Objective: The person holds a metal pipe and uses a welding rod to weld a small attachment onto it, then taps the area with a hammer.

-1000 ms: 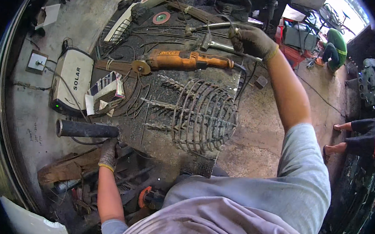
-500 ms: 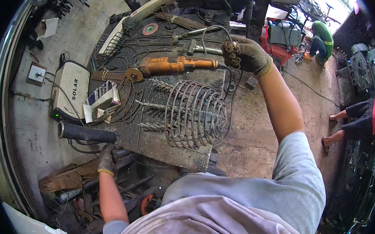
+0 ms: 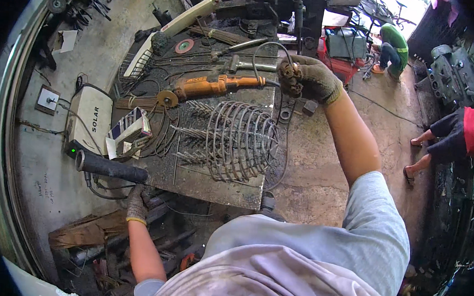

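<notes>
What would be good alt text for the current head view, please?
A gloved right hand holds what looks like a cable beside a cluttered workbench; the gloved left hand is at one end of a dark tube. A metal cage and an orange grinder lie on the workbench.

Dark open-ended tube [image 3: 112,167] at left of table [image 3: 228,194], dark cable [image 3: 274,43] in an arch
</notes>
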Demonstrator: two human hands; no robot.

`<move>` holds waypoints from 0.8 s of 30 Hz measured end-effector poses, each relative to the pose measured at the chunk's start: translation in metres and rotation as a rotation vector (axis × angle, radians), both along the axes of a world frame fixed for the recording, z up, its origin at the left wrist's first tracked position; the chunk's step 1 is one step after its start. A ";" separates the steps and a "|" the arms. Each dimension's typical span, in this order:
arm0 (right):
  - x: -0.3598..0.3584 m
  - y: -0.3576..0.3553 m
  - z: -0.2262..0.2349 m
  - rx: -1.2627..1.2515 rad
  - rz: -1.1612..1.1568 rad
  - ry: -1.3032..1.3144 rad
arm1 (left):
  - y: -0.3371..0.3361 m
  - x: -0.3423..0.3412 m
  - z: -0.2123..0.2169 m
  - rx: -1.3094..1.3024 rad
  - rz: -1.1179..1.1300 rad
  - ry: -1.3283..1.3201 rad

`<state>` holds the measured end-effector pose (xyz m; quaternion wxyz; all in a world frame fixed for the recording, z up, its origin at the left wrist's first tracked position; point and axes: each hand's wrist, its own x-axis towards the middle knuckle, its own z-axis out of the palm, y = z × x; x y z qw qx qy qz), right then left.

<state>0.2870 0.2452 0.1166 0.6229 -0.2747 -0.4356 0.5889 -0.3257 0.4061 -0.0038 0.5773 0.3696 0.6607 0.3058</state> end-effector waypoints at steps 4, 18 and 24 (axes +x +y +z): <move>-0.013 -0.014 0.005 0.007 -0.021 0.024 | 0.006 -0.006 -0.008 -0.044 0.056 -0.024; -0.023 -0.025 -0.048 -0.304 -0.428 -1.206 | 0.004 -0.018 -0.016 -0.061 -0.030 -0.171; -0.021 0.036 -0.088 -0.201 -0.425 -1.793 | 0.007 -0.012 -0.018 -0.049 0.060 -0.098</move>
